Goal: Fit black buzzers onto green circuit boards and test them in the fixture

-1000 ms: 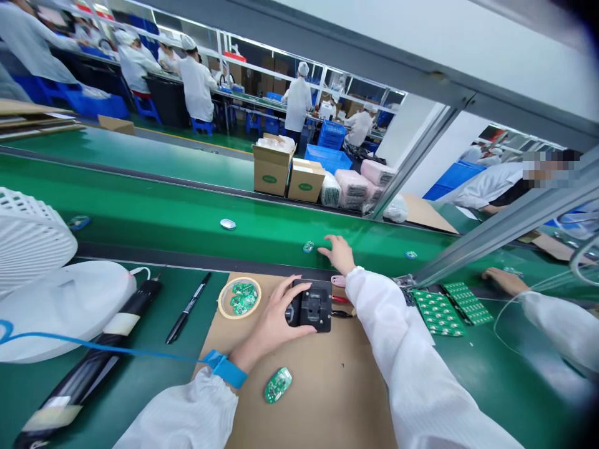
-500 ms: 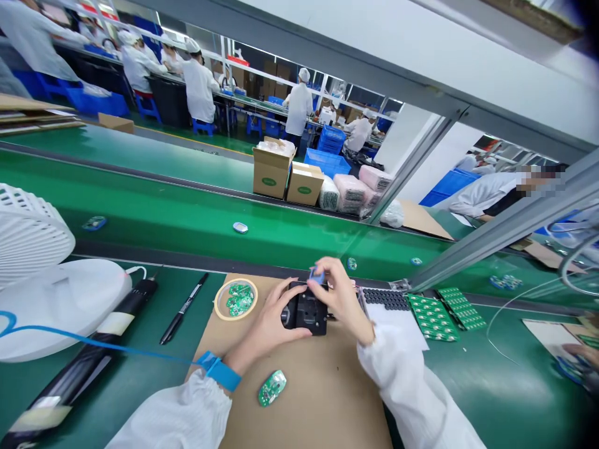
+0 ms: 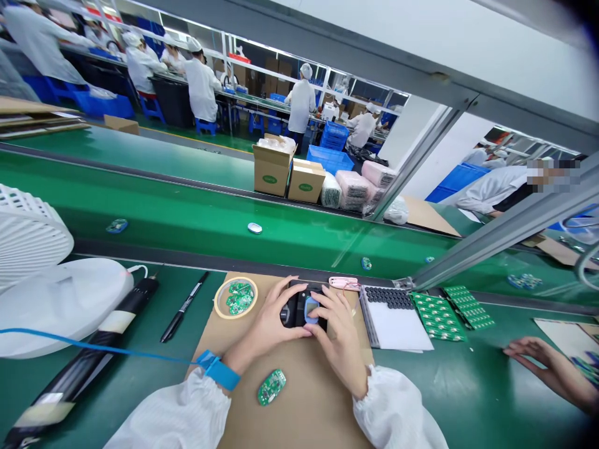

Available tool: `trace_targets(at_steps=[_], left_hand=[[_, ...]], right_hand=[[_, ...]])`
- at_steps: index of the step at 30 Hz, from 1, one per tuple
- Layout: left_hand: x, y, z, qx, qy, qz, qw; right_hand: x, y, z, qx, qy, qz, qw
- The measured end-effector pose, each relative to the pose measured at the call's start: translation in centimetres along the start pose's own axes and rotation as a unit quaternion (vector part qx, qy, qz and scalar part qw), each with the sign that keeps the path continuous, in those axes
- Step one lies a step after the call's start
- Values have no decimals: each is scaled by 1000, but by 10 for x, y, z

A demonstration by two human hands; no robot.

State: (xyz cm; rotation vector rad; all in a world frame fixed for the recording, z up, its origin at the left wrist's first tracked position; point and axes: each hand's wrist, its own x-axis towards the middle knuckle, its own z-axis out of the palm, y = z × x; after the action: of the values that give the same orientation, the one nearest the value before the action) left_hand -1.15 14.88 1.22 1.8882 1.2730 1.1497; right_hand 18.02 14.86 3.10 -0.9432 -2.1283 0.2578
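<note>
My left hand [image 3: 270, 323] grips the left side of a small black fixture [image 3: 294, 310] that stands on a brown cardboard mat [image 3: 309, 399]. My right hand [image 3: 337, 337] presses a small blue-framed device [image 3: 311, 308] into the top of that fixture, thumb and fingers closed on it. A blue strap [image 3: 221, 370] circles my left wrist, its blue cord running off to the left. A loose green circuit board [image 3: 271, 386] lies on the mat near my left forearm.
A tape ring [image 3: 237, 297] holds several green boards. A black pen [image 3: 184, 307], a white fan [image 3: 32, 249] and a black tool lie at left. Green board panels [image 3: 438, 315] and a tray of black pads [image 3: 386, 297] sit at right. Another person's hand [image 3: 547, 366] rests far right. Small parts ride the conveyor [image 3: 187, 215].
My right hand came back from the conveyor with the blue-framed device and set it on the black fixture. The parts on the belt drifted right. Another person's hand now lies at lower right.
</note>
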Motion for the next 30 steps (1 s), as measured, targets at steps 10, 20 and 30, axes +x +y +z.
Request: trace_targets(at_steps=[10, 20, 30], left_hand=[[3, 0, 2, 15, 5, 5, 1000], [5, 0, 2, 12, -2, 4, 1000], [5, 2, 1, 13, -3, -2, 1000]], right_hand=[[4, 0, 7, 45, 23, 84, 995], [5, 0, 4, 79, 24, 110, 990], [5, -2, 2, 83, 17, 124, 989]])
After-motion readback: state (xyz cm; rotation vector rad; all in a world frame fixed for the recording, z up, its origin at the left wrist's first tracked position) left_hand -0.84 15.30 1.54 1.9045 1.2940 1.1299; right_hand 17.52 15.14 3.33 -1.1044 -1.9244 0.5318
